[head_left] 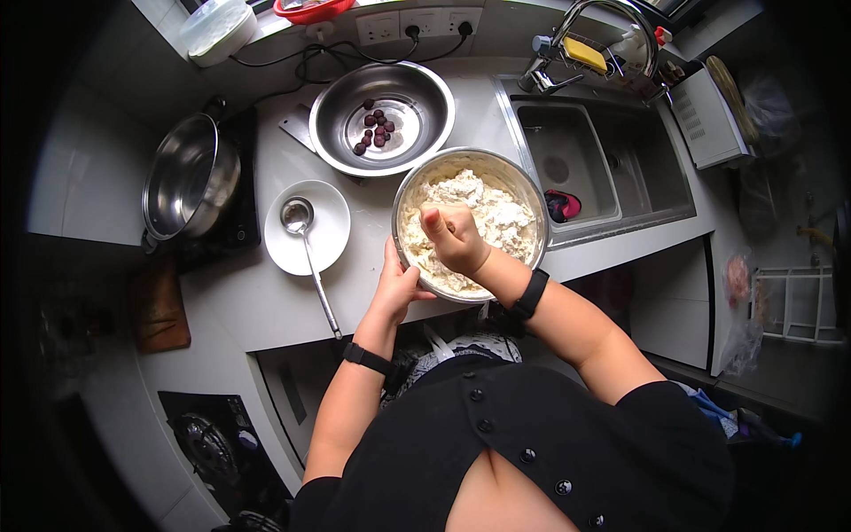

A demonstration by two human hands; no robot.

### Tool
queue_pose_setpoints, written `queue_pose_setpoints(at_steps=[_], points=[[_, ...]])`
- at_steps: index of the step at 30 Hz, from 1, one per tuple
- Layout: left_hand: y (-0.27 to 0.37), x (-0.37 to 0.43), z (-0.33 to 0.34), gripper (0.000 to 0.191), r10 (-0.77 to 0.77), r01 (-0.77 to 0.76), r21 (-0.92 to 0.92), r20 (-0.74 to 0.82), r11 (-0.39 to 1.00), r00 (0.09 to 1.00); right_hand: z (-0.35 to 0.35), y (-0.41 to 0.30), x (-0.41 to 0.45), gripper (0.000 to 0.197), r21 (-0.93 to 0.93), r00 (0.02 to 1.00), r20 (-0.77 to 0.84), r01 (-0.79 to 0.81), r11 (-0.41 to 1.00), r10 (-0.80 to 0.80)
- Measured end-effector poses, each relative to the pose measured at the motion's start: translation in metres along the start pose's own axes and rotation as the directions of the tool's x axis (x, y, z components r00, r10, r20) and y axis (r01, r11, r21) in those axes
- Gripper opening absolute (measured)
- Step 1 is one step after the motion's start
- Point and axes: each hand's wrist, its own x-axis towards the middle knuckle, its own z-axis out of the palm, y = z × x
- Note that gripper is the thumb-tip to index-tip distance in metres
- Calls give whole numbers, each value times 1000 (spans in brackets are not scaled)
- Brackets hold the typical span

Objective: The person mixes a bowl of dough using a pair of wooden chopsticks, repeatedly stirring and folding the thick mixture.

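Note:
A stainless steel mixing bowl [540, 199] stands near the counter's front edge, holding a lumpy, pale flour mixture [508, 216]. My left hand [397, 287] grips the bowl's lower left rim, thumb on the near side. Over the mixture, my right hand [455, 239] is closed in a fist with the thumb raised. The small brown end of a stick-like utensil [451, 227] shows in that fist; its lower part is hidden. Touching the bowl's far left side is a wide steel basin [419, 100] with several dark red round fruits [379, 126] inside.
Left of the bowl, a steel ladle [319, 292] rests in a white bowl [279, 246], its handle overhanging toward the counter edge. A steel pot [189, 176] sits on a black cooktop [243, 199]. To the right is a sink [565, 139] with a faucet [542, 76]. Black cords [306, 66] run behind.

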Motion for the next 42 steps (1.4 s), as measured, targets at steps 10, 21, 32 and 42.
queue_pose_setpoints(at_steps=[10, 21, 32, 42], points=[[-11, 3, 2, 71, 21, -23, -47, -45, 999, 999, -77, 8, -13, 55, 233, 953, -263, -89, 968, 150], [-1, 1, -3, 73, -41, 42, -32, 21, 999, 999, -64, -74, -68, 58, 437, 941, -242, -113, 892, 237], [1, -1, 0, 73, -62, 63, -25, 28, 998, 998, -25, -36, -90, 56, 482, 930, -139, -235, 844, 339], [-2, -1, 1, 72, -47, 48, -45, 23, 998, 999, 10, 2, 22, 54, 539, 901, -289, -127, 833, 324]])
